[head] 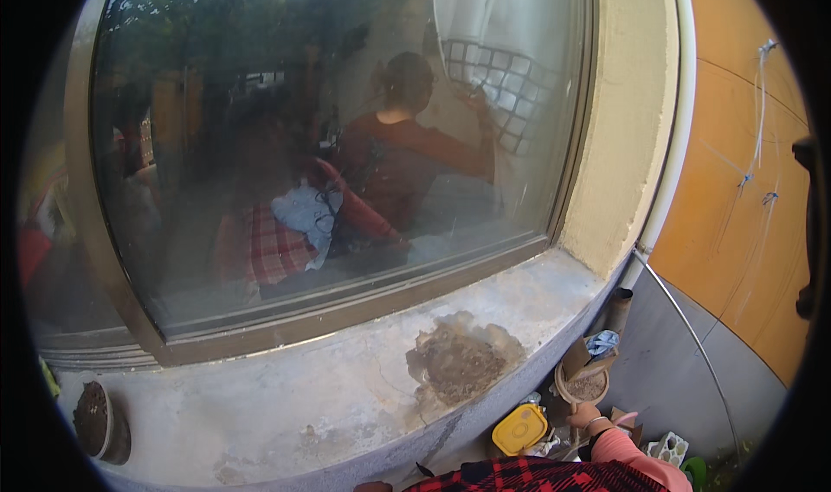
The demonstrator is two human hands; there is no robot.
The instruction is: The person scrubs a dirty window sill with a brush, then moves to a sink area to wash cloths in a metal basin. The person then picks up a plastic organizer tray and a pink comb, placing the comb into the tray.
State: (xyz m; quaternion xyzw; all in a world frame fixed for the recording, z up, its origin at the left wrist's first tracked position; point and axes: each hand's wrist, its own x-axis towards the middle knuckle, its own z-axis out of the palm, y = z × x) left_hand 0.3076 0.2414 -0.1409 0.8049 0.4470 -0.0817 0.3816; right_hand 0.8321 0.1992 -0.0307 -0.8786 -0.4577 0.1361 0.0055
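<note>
My right hand (580,415), with a bangle and a pink sleeve, is low on the right. Its fingers are closed around what looks like a thin brown stick-like handle, at the near rim of a round pot (559,388) of light brown grainy material. A yellow plastic lid or container (519,429) lies left of this hand. Only a small brown part of what looks like my left hand (373,487) shows at the bottom edge; its fingers are hidden. Red and black checked cloth (545,476) covers the bottom of the view.
A concrete window ledge (260,401) with a rough brown patch runs below a sliding glass window (324,167), which reflects people. A soil-filled pot (111,427) stands at its left end. Beyond the hand are a cardboard box (578,357), a metal pipe (618,310) and a thin bent tube (691,333).
</note>
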